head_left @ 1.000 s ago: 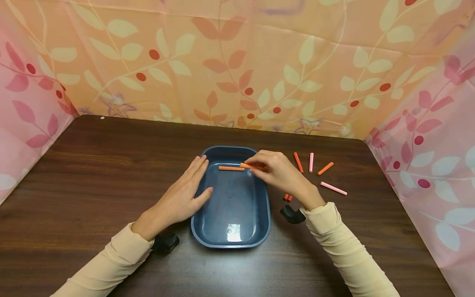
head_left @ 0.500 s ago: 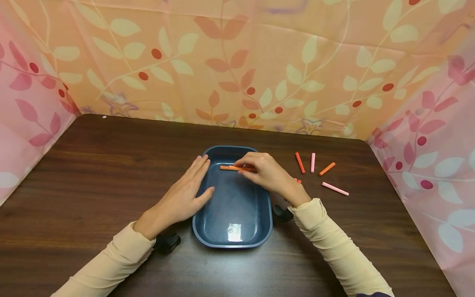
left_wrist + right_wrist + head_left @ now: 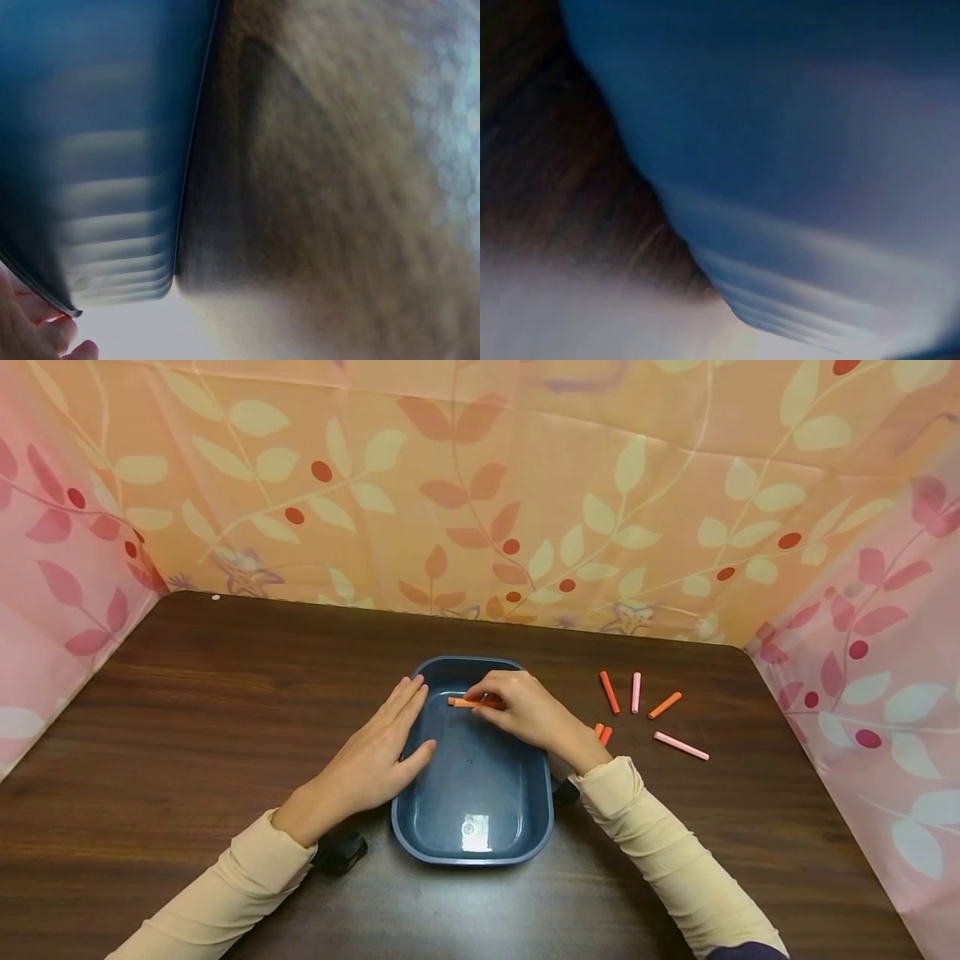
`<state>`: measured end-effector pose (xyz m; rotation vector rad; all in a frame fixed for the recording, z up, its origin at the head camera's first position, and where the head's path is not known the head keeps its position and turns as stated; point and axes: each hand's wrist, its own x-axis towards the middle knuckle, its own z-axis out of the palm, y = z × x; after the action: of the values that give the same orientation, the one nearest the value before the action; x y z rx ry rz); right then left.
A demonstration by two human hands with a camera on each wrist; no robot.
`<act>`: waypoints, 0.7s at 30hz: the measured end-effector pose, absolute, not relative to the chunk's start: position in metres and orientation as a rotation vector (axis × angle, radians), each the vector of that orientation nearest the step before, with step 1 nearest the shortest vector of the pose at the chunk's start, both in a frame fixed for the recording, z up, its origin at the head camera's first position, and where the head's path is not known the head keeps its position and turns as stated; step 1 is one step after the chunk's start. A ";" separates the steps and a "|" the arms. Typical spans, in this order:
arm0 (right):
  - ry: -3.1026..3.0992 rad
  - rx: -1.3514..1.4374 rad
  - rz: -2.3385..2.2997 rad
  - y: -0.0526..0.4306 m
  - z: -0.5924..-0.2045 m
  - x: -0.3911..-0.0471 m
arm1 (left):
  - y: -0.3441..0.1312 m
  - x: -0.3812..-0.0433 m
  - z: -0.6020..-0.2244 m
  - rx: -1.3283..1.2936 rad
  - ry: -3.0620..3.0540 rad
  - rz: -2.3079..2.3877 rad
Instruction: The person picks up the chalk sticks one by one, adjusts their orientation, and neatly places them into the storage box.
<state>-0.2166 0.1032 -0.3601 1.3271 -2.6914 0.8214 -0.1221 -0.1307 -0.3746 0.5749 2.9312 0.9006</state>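
A blue rectangular plastic tray (image 3: 472, 802) stands on the table between the two hands. My right hand (image 3: 525, 706) reaches over its far right side and pinches a short orange stick (image 3: 467, 703) between thumb and fingers, close over the tray floor. Just behind it lies another orange stick (image 3: 452, 701), mostly covered in the head view. Along the left rim rests my left hand (image 3: 375, 756), fingers straight and thumb over the inside. In the left wrist view, its fingertips (image 3: 56, 330) show at the tray rim, beside the ribbed outer wall (image 3: 112, 187).
Right of the tray lie a red stick (image 3: 610, 692), two pink sticks (image 3: 636, 692) and an orange stick (image 3: 665, 705), spread apart. Two orange-red sticks (image 3: 604, 734) lie together, partly behind the right forearm. A patterned curtain (image 3: 480, 485) borders the dark wooden table (image 3: 225, 710).
My right hand has moved left inside the tray, bringing the pinched orange stick over the one lying there. My left hand has stayed on the rim.
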 end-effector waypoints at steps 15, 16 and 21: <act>-2.796 1.233 0.707 0.095 -0.363 -0.219 | -0.131 -0.123 -0.375 0.583 2.946 0.912; -2.800 1.233 0.690 0.095 -0.363 -0.219 | -0.131 -0.123 -0.375 0.585 2.947 0.912; -2.816 1.235 0.594 0.093 -0.363 -0.218 | -0.131 -0.123 -0.377 0.597 2.957 0.915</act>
<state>-0.2175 0.0929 -0.3633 1.2349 -2.8160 0.5939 -0.1231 -0.1309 -0.3768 0.5974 2.9569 0.9146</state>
